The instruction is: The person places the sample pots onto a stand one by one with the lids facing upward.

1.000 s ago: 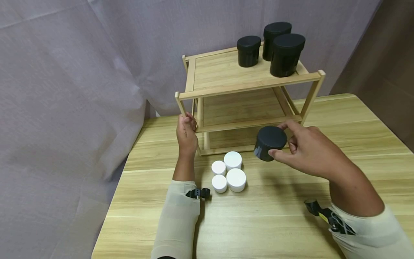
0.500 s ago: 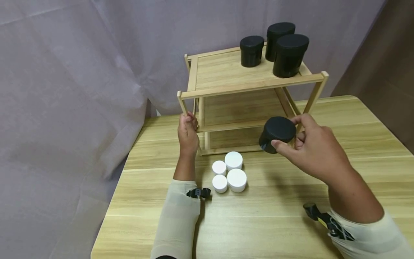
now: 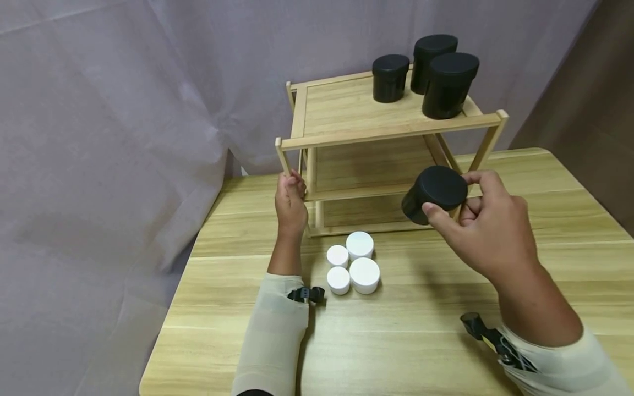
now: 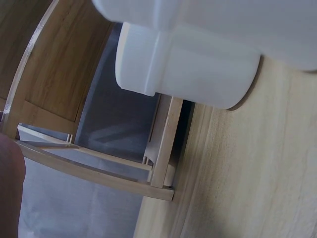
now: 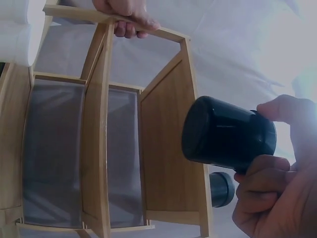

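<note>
In the head view my right hand point(image 3: 495, 225) pinches a black lidded jar point(image 3: 441, 190) between thumb and fingers. The jar is tilted and held in the air before the right front of a wooden three-tier shelf point(image 3: 342, 113). My left hand point(image 3: 290, 206) grips the shelf's left front post, its fingers curled round the wood, as the right wrist view also shows. On the top tier, towards the right, stand three black jars: a shorter jar point(image 3: 390, 80), a tall back jar point(image 3: 421, 66) and a tall front jar point(image 3: 448, 88).
Several white lidded jars, among them a larger jar point(image 3: 364, 275), stand grouped on the wooden table point(image 3: 396, 352) before the shelf, right of my left forearm. A grey curtain point(image 3: 124, 137) hangs behind. In the left wrist view a white jar point(image 4: 198, 69) looms close.
My right hand has lifted the black jar upward and a little right, tilting it. The left hand still grips the post. The view has shifted slightly.
</note>
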Motion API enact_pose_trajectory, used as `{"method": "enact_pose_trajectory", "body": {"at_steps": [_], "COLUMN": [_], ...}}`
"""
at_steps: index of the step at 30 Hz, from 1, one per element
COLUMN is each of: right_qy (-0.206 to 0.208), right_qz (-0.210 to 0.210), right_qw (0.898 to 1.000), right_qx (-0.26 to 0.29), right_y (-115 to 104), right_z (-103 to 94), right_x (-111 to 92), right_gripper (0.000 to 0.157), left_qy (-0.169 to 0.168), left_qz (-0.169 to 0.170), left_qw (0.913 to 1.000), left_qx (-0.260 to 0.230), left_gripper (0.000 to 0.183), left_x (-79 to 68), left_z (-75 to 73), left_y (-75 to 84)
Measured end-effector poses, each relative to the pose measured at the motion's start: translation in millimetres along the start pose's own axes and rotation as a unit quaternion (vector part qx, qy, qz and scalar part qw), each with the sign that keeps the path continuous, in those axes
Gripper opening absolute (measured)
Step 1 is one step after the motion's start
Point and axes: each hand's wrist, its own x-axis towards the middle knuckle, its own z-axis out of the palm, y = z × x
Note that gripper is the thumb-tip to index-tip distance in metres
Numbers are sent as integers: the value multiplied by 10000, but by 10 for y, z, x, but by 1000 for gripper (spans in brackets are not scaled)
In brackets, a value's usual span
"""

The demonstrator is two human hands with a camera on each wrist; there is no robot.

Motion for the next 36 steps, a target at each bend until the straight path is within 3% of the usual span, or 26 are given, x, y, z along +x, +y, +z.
{"method": "enact_pose_trajectory", "body": {"at_steps": [7,14,23,36], "right_qy": [700,1159,1179,1088], "right_qz": [-493,-854,-961,-981], "right_qw": [9962,9895,9880,9869], "right_qx": [158,106,-276,-681], "right_y": [-81,-260,-479,-631], "right_z": [10,-92,-208,-253], "right_x": [44,232,533,863], "right_gripper": [64,63,66,71], "left_qy": [-3,7,44,9], "left_qz": [27,72,19,-13], "left_qw": [10000,10000,10000,10000], "left_qx": [-25,23,13,-58], "left_gripper": [93,93,93,89], "left_x": [5,5,3,-4], "left_z": [-6,4,8,72], "left_y": [-11,14,3,25]}}
